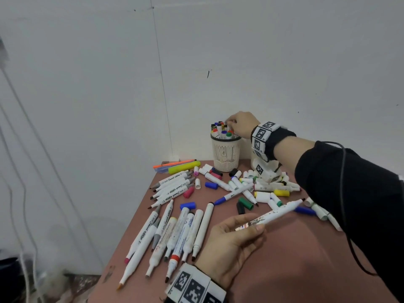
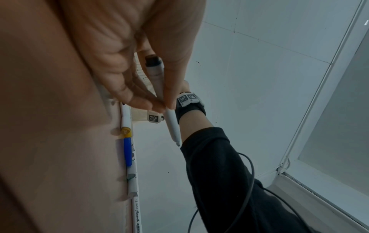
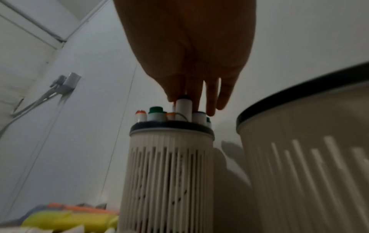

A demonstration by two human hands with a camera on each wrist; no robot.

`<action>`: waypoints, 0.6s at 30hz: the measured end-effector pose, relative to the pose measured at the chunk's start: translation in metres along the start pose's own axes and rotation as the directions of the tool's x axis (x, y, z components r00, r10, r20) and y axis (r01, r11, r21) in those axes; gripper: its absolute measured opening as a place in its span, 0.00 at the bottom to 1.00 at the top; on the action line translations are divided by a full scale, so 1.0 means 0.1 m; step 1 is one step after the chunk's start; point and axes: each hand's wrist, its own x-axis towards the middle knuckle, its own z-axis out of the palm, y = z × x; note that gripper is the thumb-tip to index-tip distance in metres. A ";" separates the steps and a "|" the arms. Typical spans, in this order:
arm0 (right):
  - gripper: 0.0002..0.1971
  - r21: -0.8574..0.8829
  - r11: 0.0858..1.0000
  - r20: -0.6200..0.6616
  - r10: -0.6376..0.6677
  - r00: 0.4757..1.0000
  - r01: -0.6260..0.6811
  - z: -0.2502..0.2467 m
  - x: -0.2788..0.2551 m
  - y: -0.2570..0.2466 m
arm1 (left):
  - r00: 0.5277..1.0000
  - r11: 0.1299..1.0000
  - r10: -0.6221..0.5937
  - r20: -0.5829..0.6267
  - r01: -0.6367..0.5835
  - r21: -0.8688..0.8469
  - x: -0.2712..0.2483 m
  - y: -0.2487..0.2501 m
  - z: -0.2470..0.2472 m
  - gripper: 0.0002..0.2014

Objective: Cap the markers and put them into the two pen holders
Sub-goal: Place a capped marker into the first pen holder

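A white slotted pen holder [image 1: 226, 156] [image 3: 171, 157] stands at the table's back edge, packed with capped markers. My right hand [image 1: 230, 124] [image 3: 185, 97] reaches over it and pinches the top of a white capped marker [image 3: 183, 108] that stands in the holder. The second holder [image 3: 309, 149] is just right of the first; in the head view my right wrist hides most of it. My left hand [image 1: 254, 224] [image 2: 163, 105] hovers near the table's front and pinches an uncapped white marker [image 1: 277, 213] [image 2: 157, 82], tip pointing right.
Several uncapped markers [image 1: 175, 232] lie in rows on the brown table [image 1: 295, 270] at left. Loose caps [image 1: 246, 203] and short markers are scattered in the middle and right. A yellow highlighter [image 1: 184, 167] lies at the back left. The table's left edge drops off.
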 end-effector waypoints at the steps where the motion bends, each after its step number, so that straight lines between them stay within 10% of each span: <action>1: 0.17 -0.056 0.998 0.071 0.011 0.997 -0.007 0.02 -0.01 0.00 | 1.000 1.000 0.003 0.003 -0.003 0.004 0.00 0.00 0.00 0.10; 11: 0.21 -0.265 0.964 0.211 0.019 0.977 0.038 -0.05 -0.09 -0.06 | 1.000 0.999 0.020 0.009 -0.020 0.040 -0.03 0.00 0.02 0.11; 18: 0.15 -0.108 0.978 0.041 -0.176 0.984 0.179 -0.33 -0.26 -0.01 | 1.000 1.000 0.022 -0.016 -0.022 0.017 -0.01 0.00 0.02 0.11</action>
